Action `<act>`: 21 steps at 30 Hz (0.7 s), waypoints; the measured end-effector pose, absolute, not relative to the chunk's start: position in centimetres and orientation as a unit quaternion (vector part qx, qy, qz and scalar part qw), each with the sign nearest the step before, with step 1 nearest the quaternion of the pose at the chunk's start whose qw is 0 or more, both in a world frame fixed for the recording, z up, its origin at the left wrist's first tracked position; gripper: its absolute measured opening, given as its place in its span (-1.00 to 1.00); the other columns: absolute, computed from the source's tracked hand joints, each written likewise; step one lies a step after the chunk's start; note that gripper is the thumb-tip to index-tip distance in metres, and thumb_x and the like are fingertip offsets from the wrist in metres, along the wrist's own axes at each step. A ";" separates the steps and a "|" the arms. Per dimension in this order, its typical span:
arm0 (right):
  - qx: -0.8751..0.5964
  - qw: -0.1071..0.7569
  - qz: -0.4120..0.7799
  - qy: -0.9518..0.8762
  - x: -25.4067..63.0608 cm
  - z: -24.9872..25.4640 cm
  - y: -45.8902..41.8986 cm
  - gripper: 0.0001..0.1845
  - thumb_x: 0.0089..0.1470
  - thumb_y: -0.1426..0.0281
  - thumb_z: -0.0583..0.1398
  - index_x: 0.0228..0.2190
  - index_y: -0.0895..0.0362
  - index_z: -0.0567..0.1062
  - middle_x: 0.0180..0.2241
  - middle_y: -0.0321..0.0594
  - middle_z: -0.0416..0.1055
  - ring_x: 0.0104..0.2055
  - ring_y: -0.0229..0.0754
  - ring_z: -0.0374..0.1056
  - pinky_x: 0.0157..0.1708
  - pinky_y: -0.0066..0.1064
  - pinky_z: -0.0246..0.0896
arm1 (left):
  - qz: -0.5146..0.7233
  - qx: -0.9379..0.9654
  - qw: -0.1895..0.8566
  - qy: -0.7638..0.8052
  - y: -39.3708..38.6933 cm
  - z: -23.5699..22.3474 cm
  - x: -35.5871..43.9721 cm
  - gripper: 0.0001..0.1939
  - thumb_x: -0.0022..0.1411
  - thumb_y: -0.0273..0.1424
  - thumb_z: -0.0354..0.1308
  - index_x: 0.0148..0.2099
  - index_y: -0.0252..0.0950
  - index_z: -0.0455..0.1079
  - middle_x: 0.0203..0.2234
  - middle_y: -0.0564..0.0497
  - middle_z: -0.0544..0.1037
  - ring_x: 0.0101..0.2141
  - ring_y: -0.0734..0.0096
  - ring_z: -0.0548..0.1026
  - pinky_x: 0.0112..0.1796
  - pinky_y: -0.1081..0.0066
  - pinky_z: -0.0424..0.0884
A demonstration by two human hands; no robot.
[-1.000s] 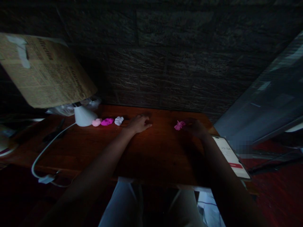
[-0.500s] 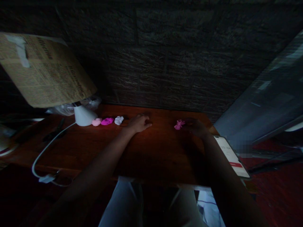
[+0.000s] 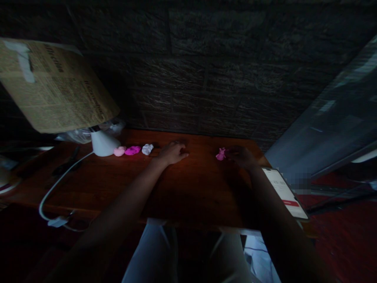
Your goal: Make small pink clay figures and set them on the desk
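My left hand (image 3: 176,152) rests on the wooden table (image 3: 188,188), its fingers loosely bent and apart, holding nothing. To its left lies a lump of white modelling clay (image 3: 147,149). Across from it, my right hand (image 3: 240,157) has its fingertips at the right side of a small pink clay figure (image 3: 220,153), apparently pinching it. The figure has small bits sticking out at its top. Dim light hides most of the right fingers. Farther left, a magenta clay lump (image 3: 132,150) touches a light pink clay lump (image 3: 119,151).
A lamp with a newsprint shade (image 3: 59,90) and white base (image 3: 103,144) stands at the left, its white cable (image 3: 48,192) looping over the front edge. Dark scissors (image 3: 66,163) lie nearby. A lit phone (image 3: 284,192) is by the right edge. A dark brick wall (image 3: 188,78) rises behind.
The pink figure has turned a little at my right fingertips and stands more upright. My left hand stays in place; the whole view has shifted very slightly.
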State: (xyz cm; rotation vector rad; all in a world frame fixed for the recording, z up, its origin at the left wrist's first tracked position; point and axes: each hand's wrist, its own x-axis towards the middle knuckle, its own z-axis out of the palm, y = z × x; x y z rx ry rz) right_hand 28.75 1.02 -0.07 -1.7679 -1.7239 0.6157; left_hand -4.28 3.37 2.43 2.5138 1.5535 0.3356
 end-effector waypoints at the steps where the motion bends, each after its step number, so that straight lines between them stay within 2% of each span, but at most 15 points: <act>1: -0.664 0.297 0.228 -0.647 28.7 -0.1 1.1 -0.69 0.12 0.24 0.26 -0.17 0.16 0.63 -0.33 -0.11 0.66 -0.34 -0.16 0.56 -0.43 -0.51 0.31 | 0.114 0.843 0.083 0.519 3.3 2.4 -4.3 -0.66 0.32 -0.15 0.16 -0.02 -0.26 0.52 -0.11 -0.21 0.62 -0.05 0.03 0.56 -0.12 0.22 0.46; 9: -0.666 0.291 0.229 -0.648 29.0 0.6 0.7 -0.70 -0.04 0.22 0.31 -0.35 0.20 0.67 -0.50 -0.16 0.57 -0.48 -0.19 0.42 -0.55 -0.49 0.14 | 0.062 0.843 0.081 0.529 2.8 3.3 -4.0 -0.56 0.37 -0.15 0.10 0.14 -0.32 0.45 -0.02 -0.23 0.60 0.07 0.02 0.51 0.00 0.19 0.43; 13: -0.671 0.281 0.245 -0.641 29.4 1.6 0.2 -0.70 -0.07 0.26 0.29 -0.33 0.19 0.68 -0.51 -0.16 0.55 -0.53 -0.23 0.34 -0.57 -0.48 0.11 | 0.050 0.841 0.086 0.533 2.5 3.8 -3.7 -0.56 0.39 -0.17 0.08 0.16 -0.34 0.44 0.01 -0.24 0.59 0.08 0.03 0.50 0.03 0.18 0.41; 18: -0.670 0.253 0.282 -0.639 30.4 2.7 -0.5 -0.83 -0.17 0.32 0.30 -0.45 0.12 0.63 -0.57 -0.25 0.49 -0.56 -0.26 0.29 -0.59 -0.49 0.07 | 0.044 0.838 0.088 0.536 2.6 3.7 -3.7 -0.55 0.39 -0.15 0.08 0.16 -0.33 0.44 0.02 -0.23 0.58 0.10 0.02 0.49 0.04 0.19 0.40; 21: -0.666 0.240 0.302 -0.638 30.8 3.1 -1.0 -0.82 -0.15 0.30 0.28 -0.48 0.14 0.62 -0.57 -0.23 0.48 -0.55 -0.25 0.30 -0.58 -0.47 0.09 | 0.051 0.840 0.086 0.534 2.7 3.5 -3.8 -0.57 0.38 -0.15 0.09 0.14 -0.31 0.45 0.02 -0.22 0.58 0.10 0.03 0.48 0.03 0.20 0.39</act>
